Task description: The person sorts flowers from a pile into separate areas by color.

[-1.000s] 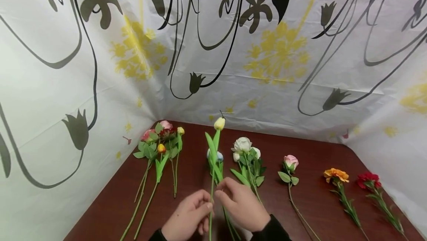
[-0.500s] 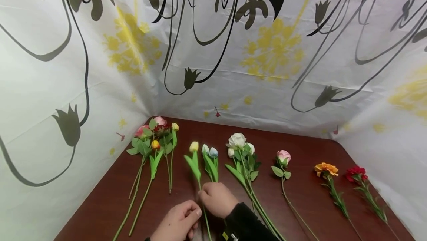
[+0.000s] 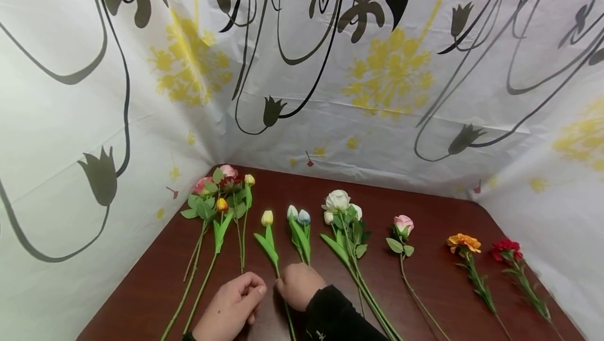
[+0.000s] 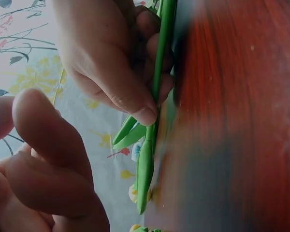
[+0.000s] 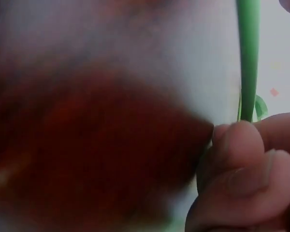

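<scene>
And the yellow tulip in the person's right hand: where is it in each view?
Head: yellow tulip left of centre in the lower half, its stem passing under the right hand.
Left wrist: stem just right of centre, running down from the top edge to the fingers.
Right wrist: stem only, at upper right; bloom not in view.
Shared landmark: the right hand, at the stem in all three.

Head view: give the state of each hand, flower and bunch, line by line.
Right hand: pinching the central yellow tulip.
Left hand: fingers loosely curled, nothing held.
Central yellow tulip: closed bud, stem held.
Two blue-white tulips: closed, stems partly hidden.
White rose bunch: lying, largest bloom open.
Single pink rose: lying, partly open.
Orange carnation: lying, open.
Red carnation: lying, open.
Orange tulip: lying, closed.
Left flower cluster: lying, heads overlapping.
</scene>
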A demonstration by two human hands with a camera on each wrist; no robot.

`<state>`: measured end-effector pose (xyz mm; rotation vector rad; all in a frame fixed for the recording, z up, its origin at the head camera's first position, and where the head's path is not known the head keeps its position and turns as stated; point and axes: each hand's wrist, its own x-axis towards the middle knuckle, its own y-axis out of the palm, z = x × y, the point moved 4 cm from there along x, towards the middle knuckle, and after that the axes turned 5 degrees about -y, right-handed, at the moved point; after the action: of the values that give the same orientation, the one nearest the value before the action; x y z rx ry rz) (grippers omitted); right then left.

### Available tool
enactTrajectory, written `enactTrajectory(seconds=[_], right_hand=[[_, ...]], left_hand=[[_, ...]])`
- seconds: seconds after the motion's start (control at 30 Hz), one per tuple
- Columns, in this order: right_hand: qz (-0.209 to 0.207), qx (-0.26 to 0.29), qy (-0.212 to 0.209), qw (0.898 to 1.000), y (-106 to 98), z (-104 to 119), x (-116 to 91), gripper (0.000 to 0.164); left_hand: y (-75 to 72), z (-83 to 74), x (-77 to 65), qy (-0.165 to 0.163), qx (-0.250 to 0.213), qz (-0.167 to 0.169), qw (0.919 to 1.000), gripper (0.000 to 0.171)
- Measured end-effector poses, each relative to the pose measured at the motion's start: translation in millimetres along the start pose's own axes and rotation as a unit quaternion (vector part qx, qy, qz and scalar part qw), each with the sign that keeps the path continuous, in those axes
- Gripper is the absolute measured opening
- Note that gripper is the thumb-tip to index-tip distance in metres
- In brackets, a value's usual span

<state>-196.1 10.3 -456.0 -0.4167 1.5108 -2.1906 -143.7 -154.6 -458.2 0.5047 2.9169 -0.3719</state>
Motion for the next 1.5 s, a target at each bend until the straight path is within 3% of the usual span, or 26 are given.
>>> enactTrajectory(seconds=[0.27, 0.53, 0.6, 0.77, 0.9, 1.0, 1.13, 1.23, 1.37, 1.5], right_hand=[[0.013, 0.006, 0.008, 1.000, 0.4, -5.0, -5.9, 0.049], [0.006, 0.010, 0.004, 1.000, -8.8, -6.8, -12.6, 0.046], [-0.001, 0.028, 0.004, 1.000, -16.1, -8.8, -16.7, 0.041], [-0.039, 0.073, 0.012, 0.997, -43.1, -22.5, -34.6, 0.028], [-0.051, 0.110, 0.018, 0.992, -58.7, -36.3, -49.8, 0.024], [-0.041, 0.140, 0.017, 0.989, -60.6, -44.0, -57.3, 0.021], [-0.014, 0.177, 0.007, 0.984, -54.3, -49.5, -64.2, 0.021], [0.001, 0.196, 0.005, 0.981, -49.8, -52.3, -68.1, 0.022], [-0.002, 0.200, 0.003, 0.980, -48.4, -56.4, -71.2, 0.022], [-0.011, 0.189, 0.000, 0.982, -48.2, -58.5, -73.3, 0.020]], left_hand=[[-1.3, -2.6, 3.0, 0.012, 0.029, -0.014, 0.9994, 0.025], [-13.0, -13.8, 7.8, 0.044, 0.115, -0.062, 0.9905, 0.027], [-18.2, -18.9, 11.3, 0.043, 0.178, -0.095, 0.9785, 0.023], [-30.7, -39.7, 31.2, 0.047, 0.349, -0.167, 0.9210, 0.011], [-33.9, -48.5, 54.9, 0.075, 0.421, -0.160, 0.8898, 0.018], [-37.2, -42.6, 70.8, 0.082, 0.465, -0.152, 0.8683, 0.026], [-45.7, -24.6, 83.5, 0.051, 0.504, -0.141, 0.8506, 0.023], [-51.2, -15.3, 87.1, 0.034, 0.517, -0.139, 0.8439, 0.026], [-54.1, -15.0, 87.2, 0.035, 0.526, -0.147, 0.8369, 0.026], [-52.6, -18.9, 86.8, 0.044, 0.559, -0.153, 0.8135, 0.017]])
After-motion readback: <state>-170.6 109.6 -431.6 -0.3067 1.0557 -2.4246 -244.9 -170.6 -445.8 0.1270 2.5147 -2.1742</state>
